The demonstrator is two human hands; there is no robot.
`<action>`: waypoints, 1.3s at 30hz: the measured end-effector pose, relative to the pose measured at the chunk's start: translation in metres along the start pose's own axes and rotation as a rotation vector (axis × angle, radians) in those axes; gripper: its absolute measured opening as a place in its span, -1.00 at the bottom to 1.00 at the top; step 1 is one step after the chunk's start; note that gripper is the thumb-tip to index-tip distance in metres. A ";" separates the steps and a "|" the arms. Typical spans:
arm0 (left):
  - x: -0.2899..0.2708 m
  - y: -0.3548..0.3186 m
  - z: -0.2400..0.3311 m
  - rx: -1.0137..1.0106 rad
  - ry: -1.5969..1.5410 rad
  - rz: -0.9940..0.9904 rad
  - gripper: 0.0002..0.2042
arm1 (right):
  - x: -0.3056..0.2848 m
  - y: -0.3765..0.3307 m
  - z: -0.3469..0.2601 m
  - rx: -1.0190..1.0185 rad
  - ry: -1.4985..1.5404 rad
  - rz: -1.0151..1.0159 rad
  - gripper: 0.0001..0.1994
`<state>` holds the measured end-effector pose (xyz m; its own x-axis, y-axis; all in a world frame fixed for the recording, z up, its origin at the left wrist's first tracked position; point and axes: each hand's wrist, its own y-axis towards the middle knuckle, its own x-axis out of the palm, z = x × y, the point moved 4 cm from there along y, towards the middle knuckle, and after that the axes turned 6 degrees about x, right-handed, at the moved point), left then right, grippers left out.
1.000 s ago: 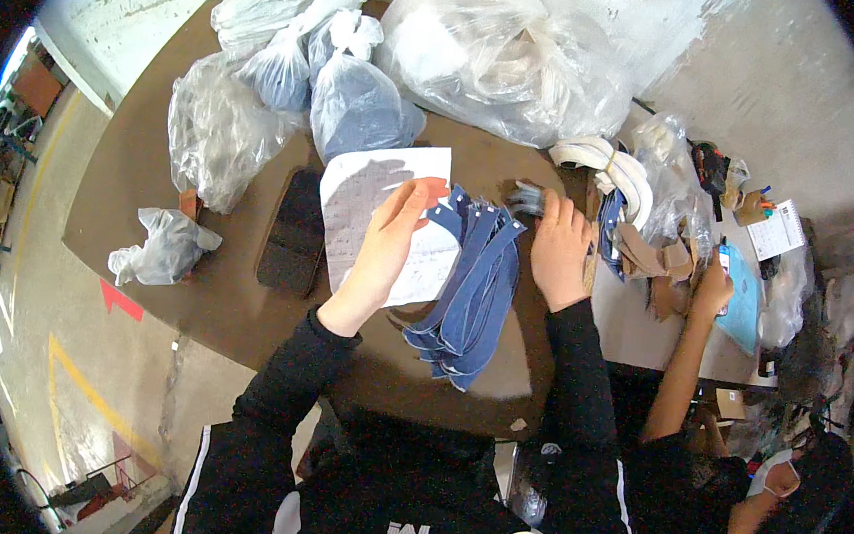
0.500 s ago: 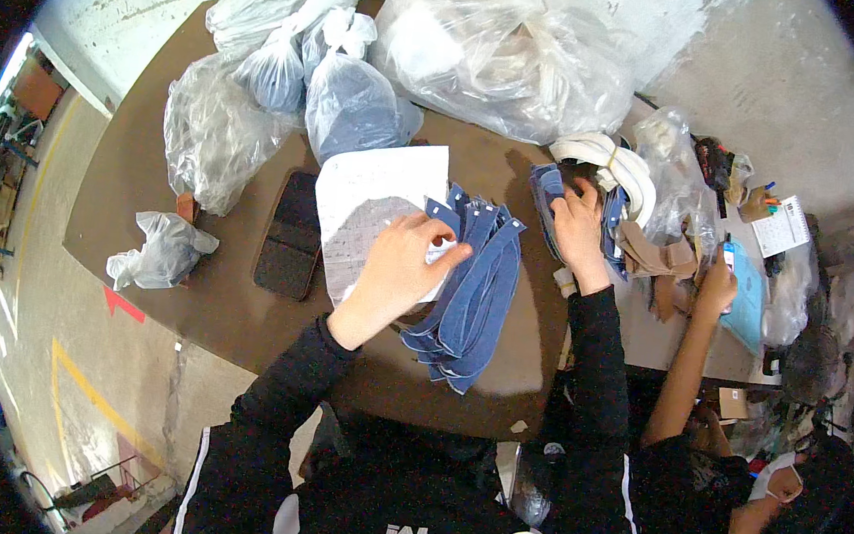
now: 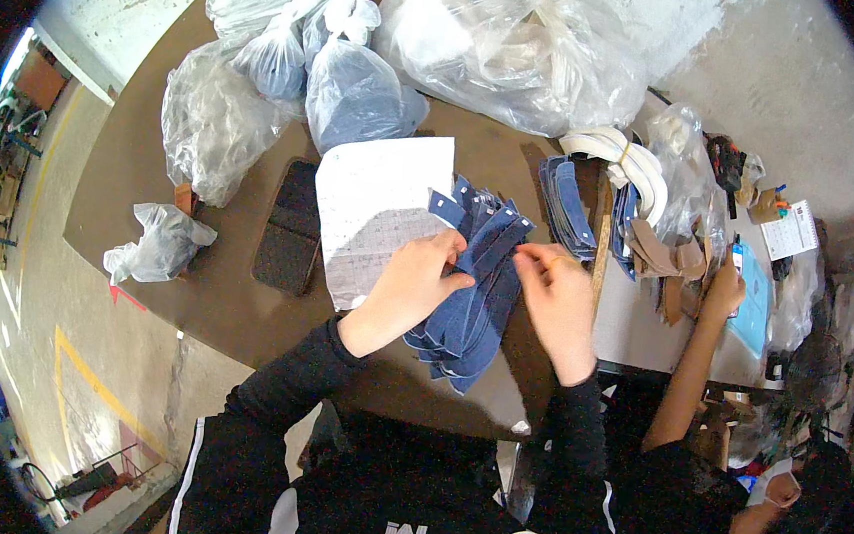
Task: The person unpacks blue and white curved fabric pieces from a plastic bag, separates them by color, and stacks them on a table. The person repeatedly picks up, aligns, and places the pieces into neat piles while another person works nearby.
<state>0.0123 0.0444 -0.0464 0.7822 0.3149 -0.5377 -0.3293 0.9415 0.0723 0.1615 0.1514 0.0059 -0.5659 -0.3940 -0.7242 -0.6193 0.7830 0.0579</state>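
Observation:
A fanned pile of blue denim strips (image 3: 473,316), curved and with small white tags at their upper ends, lies in front of me on the brown table. My left hand (image 3: 416,284) is at the pile's left side, its curled fingers and thumb closed on a denim strip near the top; the fingertips are partly hidden. My right hand (image 3: 558,307) pinches the upper right end of a strip between thumb and fingers. Under the pile's left edge lies a printed paper sheet (image 3: 384,178). A second stack of denim strips (image 3: 565,208) rests farther right.
A dark phone-like case (image 3: 290,228) lies left of the sheet. Clear plastic bags (image 3: 509,53) and knotted bags (image 3: 355,101) crowd the back. White coiled bands (image 3: 640,173) and brown pieces (image 3: 657,250) sit right. A co-worker's hand (image 3: 724,290) is beside a blue folder (image 3: 747,312).
My right hand has left the stack at the right and come back to the pile in front of me. My left hand has shifted slightly right and down over the strips.

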 end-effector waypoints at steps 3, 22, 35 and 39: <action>-0.005 -0.002 -0.001 -0.029 -0.013 0.021 -0.59 | 0.027 -0.002 0.007 0.000 -0.130 0.060 -0.64; -0.002 0.001 0.007 0.176 0.124 0.055 -0.45 | 0.037 0.022 -0.031 -0.120 0.192 0.092 -0.66; -0.009 -0.002 0.008 0.076 0.186 -0.035 -0.71 | 0.032 -0.020 -0.006 0.084 -0.075 -0.006 -0.81; -0.012 0.000 0.007 0.075 0.156 -0.059 -0.71 | 0.037 -0.022 -0.011 0.016 0.005 0.035 -0.79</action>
<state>0.0067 0.0420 -0.0339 0.7051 0.2420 -0.6665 -0.2402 0.9659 0.0966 0.1479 0.1144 -0.0150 -0.5896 -0.3688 -0.7186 -0.5906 0.8037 0.0721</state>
